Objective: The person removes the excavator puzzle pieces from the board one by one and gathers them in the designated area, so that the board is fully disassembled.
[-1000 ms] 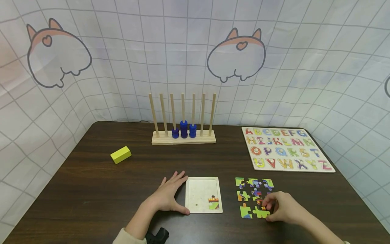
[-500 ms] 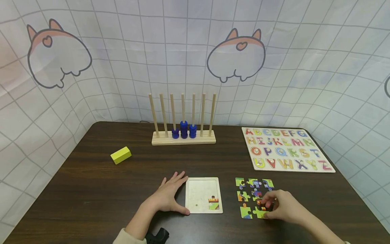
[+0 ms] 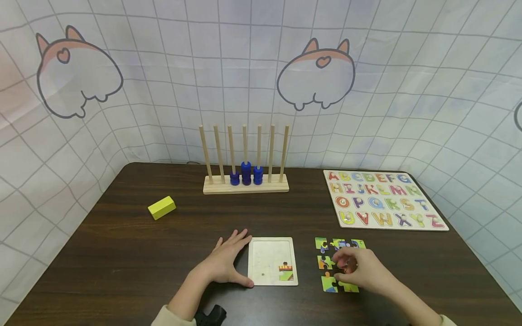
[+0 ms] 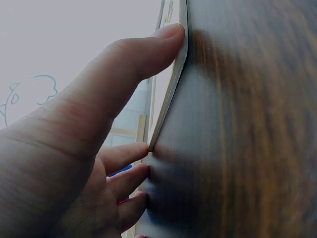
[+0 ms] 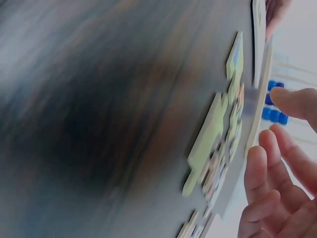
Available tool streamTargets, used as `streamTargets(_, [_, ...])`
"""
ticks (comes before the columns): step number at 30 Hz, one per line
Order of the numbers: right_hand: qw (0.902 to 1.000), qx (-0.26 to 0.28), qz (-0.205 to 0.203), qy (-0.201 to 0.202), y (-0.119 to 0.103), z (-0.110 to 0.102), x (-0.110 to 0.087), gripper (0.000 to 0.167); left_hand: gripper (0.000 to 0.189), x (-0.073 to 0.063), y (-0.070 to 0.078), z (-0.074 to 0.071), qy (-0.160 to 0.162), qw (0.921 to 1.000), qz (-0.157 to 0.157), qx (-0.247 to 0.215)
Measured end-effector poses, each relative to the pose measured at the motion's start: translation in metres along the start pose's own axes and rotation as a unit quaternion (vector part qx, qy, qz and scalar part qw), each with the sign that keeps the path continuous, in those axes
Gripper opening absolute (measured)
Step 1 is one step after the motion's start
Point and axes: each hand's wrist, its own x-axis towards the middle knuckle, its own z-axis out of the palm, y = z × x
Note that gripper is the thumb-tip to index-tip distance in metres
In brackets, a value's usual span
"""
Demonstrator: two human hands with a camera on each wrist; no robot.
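Observation:
My left hand lies spread along the left side of a shallow wooden puzzle tray. Its thumb touches the near corner, the index fingertip the far corner; in the left wrist view the thumb presses the tray's edge. One picture piece sits in the tray's lower right corner. Over the loose jigsaw pieces hovers my right hand, fingers loosely bent. In the right wrist view a gap shows between its thumb and fingers, above a green piece. The head view hides the pieces beneath this hand.
A wooden peg stand with blue beads stands at the back. The alphabet board lies at the back right, a yellow block on the left. A black object is by my left wrist. Behind the table hangs a gridded white cloth.
My right hand has moved left and slightly away from me, from the right-hand pieces to over the middle of the group. The left hand and tray stay put.

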Motion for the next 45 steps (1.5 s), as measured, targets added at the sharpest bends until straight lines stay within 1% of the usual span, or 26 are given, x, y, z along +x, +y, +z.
streamTargets(5, [0.9999, -0.006, -0.013, 0.007, -0.011, 0.008, 0.009, 0.025, 0.106, 0.0, 0.0, 0.0, 0.0, 1.0, -0.002, 0.001])
streamTargets(7, [0.9996, -0.009, -0.026, 0.008, -0.017, 0.011, 0.013, 0.025, 0.106, 0.0, -0.001, 0.0, 0.0, 1.0, -0.004, 0.003])
streamTargets(10, [0.9994, -0.002, -0.036, -0.003, -0.025, 0.016, 0.019, 0.027, 0.106, 0.0, -0.002, -0.001, 0.0, 1.0, -0.006, 0.005])
streamTargets(14, [0.9992, -0.001, -0.034, -0.02, -0.035, 0.026, 0.028, 0.028, 0.106, 0.0, -0.002, -0.001, 0.001, 1.0, -0.003, 0.003])
streamTargets(17, [0.9988, -0.015, -0.04, -0.024, -0.04, 0.034, 0.034, 0.028, 0.105, 0.0, -0.001, -0.001, 0.0, 1.0, -0.001, 0.003])
streamTargets(21, [0.9971, -0.035, -0.063, -0.022, -0.043, 0.044, 0.041, 0.027, 0.105, 0.001, 0.0, 0.0, -0.001, 1.0, 0.0, 0.005])
streamTargets(24, [0.9965, -0.037, -0.07, -0.025, -0.046, 0.05, 0.046, 0.029, 0.105, 0.0, 0.0, 0.0, -0.001, 1.0, 0.001, 0.003])
streamTargets(29, [0.9967, -0.03, -0.063, -0.042, -0.052, 0.054, 0.051, 0.031, 0.106, 0.0, 0.0, 0.0, -0.001, 1.0, 0.002, 0.002])
streamTargets(34, [0.9956, -0.043, -0.061, -0.057, -0.056, 0.059, 0.055, 0.032, 0.105, 0.0, 0.0, 0.0, 0.0, 1.0, 0.003, -0.001])
streamTargets(39, [0.9937, -0.063, -0.07, -0.06, -0.056, 0.06, 0.057, 0.037, 0.105, 0.001, 0.0, 0.0, 0.001, 1.0, 0.005, 0.001])
streamTargets(45, [0.9925, -0.079, -0.073, -0.057, -0.06, 0.061, 0.059, 0.035, 0.105, 0.001, 0.0, 0.001, 0.002, 1.0, 0.006, 0.002])
